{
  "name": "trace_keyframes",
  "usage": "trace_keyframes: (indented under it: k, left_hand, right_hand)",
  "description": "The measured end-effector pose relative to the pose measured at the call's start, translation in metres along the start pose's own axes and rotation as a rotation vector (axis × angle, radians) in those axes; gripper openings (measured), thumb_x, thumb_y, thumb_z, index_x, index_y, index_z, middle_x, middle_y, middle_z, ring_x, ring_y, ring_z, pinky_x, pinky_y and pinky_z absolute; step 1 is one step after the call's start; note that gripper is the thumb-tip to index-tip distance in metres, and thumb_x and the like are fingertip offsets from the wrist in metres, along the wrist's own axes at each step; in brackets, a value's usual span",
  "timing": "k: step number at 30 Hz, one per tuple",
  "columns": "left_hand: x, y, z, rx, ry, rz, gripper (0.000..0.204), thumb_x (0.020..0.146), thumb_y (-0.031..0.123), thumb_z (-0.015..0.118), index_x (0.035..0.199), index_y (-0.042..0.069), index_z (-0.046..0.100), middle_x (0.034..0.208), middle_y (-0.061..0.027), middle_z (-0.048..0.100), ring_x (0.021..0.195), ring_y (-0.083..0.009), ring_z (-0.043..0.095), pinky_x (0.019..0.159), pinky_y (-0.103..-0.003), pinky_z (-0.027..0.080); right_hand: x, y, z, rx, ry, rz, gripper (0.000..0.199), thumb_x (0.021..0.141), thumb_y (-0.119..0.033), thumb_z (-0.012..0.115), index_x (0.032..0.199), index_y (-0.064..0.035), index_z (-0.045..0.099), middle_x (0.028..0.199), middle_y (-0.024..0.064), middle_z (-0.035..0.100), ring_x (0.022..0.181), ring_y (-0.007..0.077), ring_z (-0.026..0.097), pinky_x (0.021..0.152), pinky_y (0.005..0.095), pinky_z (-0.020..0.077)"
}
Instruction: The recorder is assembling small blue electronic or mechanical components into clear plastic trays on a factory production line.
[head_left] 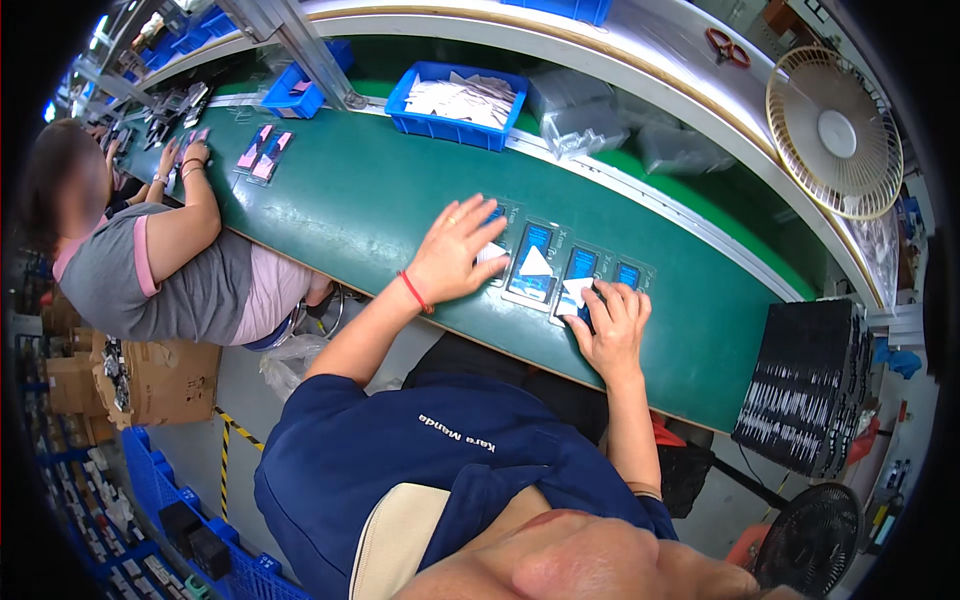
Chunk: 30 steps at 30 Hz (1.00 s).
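Observation:
Several clear plastic packs with blue, phone-shaped contents lie in a slanting row on the green table point(380, 190). My left hand point(452, 258) is over the leftmost pack point(494, 214), its fingers spread. A white piece point(490, 252) shows between its thumb and fingers, lying at that pack. The second pack point(537, 280) bears a white triangular card point(535, 262) and is untouched. At the third pack point(582, 262), my right hand point(615, 328) has its fingers bent and its thumb against another white card point(574, 297). Beyond its fingertips lies the rightmost pack point(628, 274).
A blue bin point(455, 105) of white pieces stands at the back, beside clear plastic trays point(575, 110). A fan point(835, 133) and red scissors point(727, 47) are on the shelf. Black trays point(800, 385) are stacked at the right. A co-worker point(170, 240) sits at left near pink packs point(265, 152).

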<state>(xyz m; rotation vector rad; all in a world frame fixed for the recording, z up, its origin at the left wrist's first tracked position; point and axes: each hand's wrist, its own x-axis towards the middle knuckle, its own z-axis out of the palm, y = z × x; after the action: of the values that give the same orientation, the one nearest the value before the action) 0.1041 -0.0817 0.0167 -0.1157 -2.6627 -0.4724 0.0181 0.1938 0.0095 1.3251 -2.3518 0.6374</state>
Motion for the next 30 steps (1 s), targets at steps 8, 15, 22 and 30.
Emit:
trace_keyframes:
  k: [8,15,22,30]
  left_hand:
    - [0.134,-0.117,-0.014,0.178,0.155,-0.446,0.028,0.072,0.03,0.078,0.089,0.01,0.072,0.095,-0.0124,0.069,0.098,-0.033,0.059,0.088,-0.04,0.046]
    - [0.174,-0.143,-0.007,0.126,-0.364,-0.696,0.032,0.066,0.036,0.084,0.081,0.012,0.07,0.097,-0.0104,0.07,0.094,-0.0267,0.065,0.085,-0.039,0.049]
    - [0.166,-0.147,-0.008,0.024,-0.123,-0.642,0.025,0.067,0.021,0.084,0.074,0.005,0.067,0.078,-0.012,0.068,0.076,-0.0223,0.064,0.074,-0.033,0.05]
    - [0.16,-0.187,-0.004,-0.326,-0.262,-0.648,0.038,0.061,0.033,0.088,0.081,0.006,0.069,0.083,-0.0105,0.069,0.08,-0.0201,0.064,0.075,-0.032,0.05]
  right_hand:
    - [0.0,0.001,0.006,0.064,0.093,0.045,0.032,0.069,-0.021,0.077,0.094,-0.0057,0.065,0.098,0.0076,0.061,0.095,0.0267,0.055,0.088,0.0417,0.0366]
    - [0.0,0.005,0.01,0.097,0.139,0.06,0.024,0.07,-0.018,0.076,0.087,-0.0059,0.065,0.094,0.0073,0.062,0.091,0.0261,0.056,0.085,0.0408,0.0376]
    - [-0.002,0.007,0.011,0.117,0.152,0.073,0.02,0.071,-0.016,0.076,0.085,-0.0064,0.065,0.092,0.0069,0.062,0.09,0.0262,0.056,0.084,0.0407,0.0382]
    - [0.0,0.006,0.012,0.139,0.165,0.07,0.013,0.072,-0.012,0.073,0.082,-0.0075,0.065,0.091,0.0066,0.062,0.089,0.0257,0.057,0.085,0.0403,0.039]
